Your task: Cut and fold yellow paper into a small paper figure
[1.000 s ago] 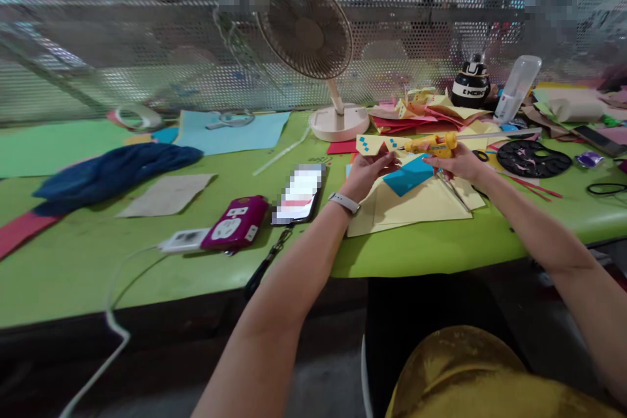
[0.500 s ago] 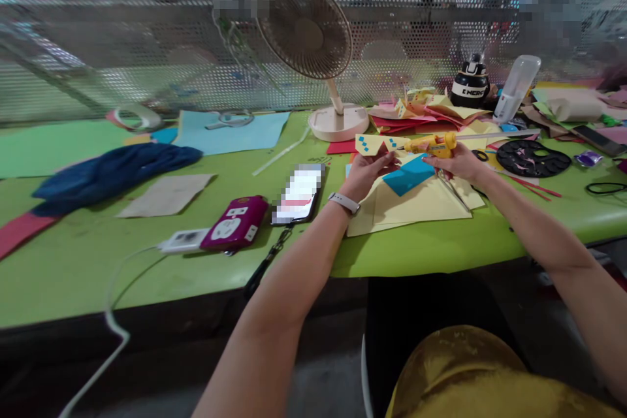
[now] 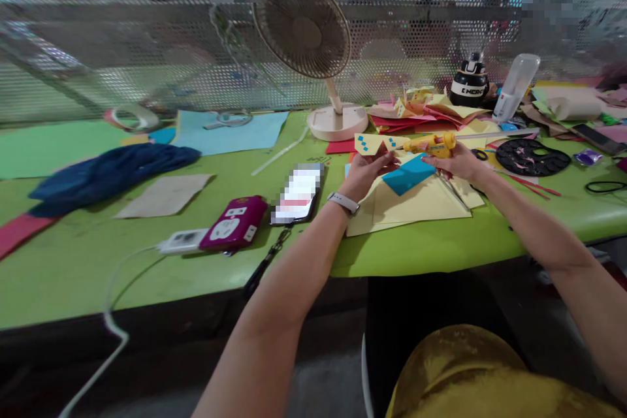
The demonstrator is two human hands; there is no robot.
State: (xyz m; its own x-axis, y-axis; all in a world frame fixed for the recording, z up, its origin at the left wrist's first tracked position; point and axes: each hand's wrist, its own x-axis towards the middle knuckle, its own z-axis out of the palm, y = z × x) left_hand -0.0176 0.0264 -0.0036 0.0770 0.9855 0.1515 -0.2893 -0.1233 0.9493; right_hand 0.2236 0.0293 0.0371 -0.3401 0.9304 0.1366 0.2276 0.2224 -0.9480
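My left hand [image 3: 367,172], with a white watch on its wrist, is closed on a pale yellow paper piece [image 3: 377,144] dotted with small blue squares. My right hand [image 3: 453,160] grips a yellow glue gun [image 3: 428,144], its nozzle pointing left at the paper piece's right side. Whether the nozzle touches the paper I cannot tell. Below both hands a blue paper piece [image 3: 406,174] lies over pale yellow sheets [image 3: 406,206]. Scissors [image 3: 454,191] rest on those sheets beneath my right hand.
A phone [image 3: 298,194], a purple power bank [image 3: 234,223] and its cable lie to the left. Behind stand a fan [image 3: 337,123], a black bottle [image 3: 469,85] and piled coloured paper [image 3: 421,119]. A black palette [image 3: 533,157] sits to the right.
Hands, glue gun and dotted paper stay almost in place. The whole view has shifted very slightly.
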